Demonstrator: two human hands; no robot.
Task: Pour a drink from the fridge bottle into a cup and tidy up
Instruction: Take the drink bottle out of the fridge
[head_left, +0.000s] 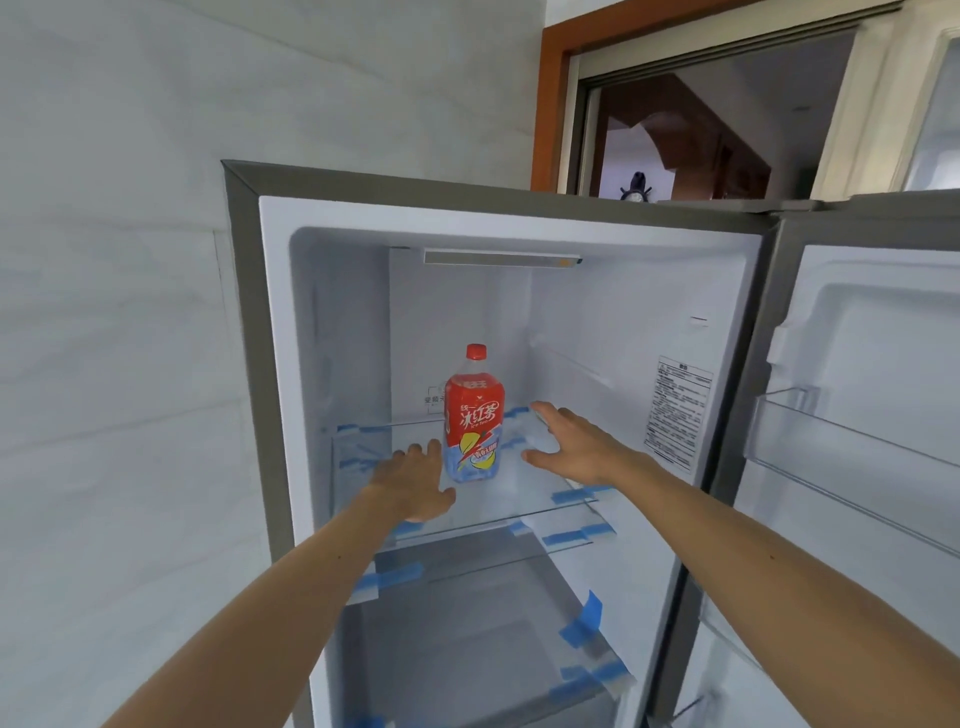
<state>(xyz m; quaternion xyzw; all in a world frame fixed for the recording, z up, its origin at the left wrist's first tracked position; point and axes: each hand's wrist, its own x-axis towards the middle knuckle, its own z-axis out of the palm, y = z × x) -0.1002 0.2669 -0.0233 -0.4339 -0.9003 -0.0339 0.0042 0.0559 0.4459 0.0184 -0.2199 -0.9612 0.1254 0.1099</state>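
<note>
Bottle (472, 415) stood upright on glass shelf (540, 499) in open fridge (244, 312), long axis vertical | left hand (413, 480) spread, empty, just beside bottle's base, nearer | right hand (576, 441) spread, empty, farther off | bottle between both hands.

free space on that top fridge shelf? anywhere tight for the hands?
Glass shelf holds only the bottle. Bare glass runs from the bottle to the left wall and to the right wall, plus the strip in front. Left hand and right hand, both open, flank the bottle with room to spare. Door bin looks empty too.
</note>
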